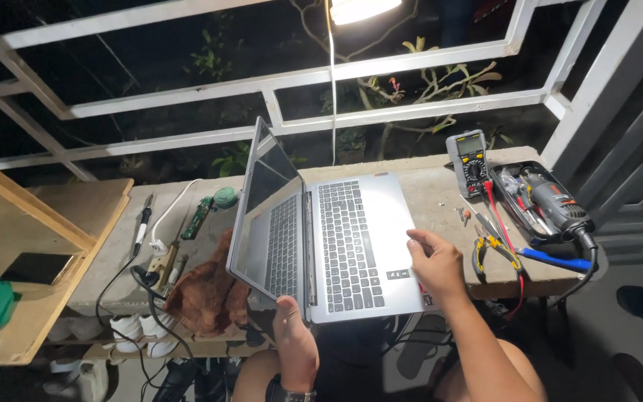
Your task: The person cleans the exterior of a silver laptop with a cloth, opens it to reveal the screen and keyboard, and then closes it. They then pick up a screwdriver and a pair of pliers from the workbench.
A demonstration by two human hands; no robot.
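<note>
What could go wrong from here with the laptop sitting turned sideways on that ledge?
The open laptop overhangs the concrete ledge's near edge, steadied only by the left hand at its hinge corner and the right hand on the palm rest; letting go could tip it off. The pliers and multimeter leads lie close beside the right hand and could be knocked or snagged.

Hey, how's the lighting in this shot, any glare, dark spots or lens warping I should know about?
Head view: one lamp at the top edge is blown out white; it lights the laptop and concrete bench well, while the background beyond the white railing is near black. The laptop screen mirrors the keyboard. The wide lens bends the railing. Left hand and right hand look sharp.
</note>
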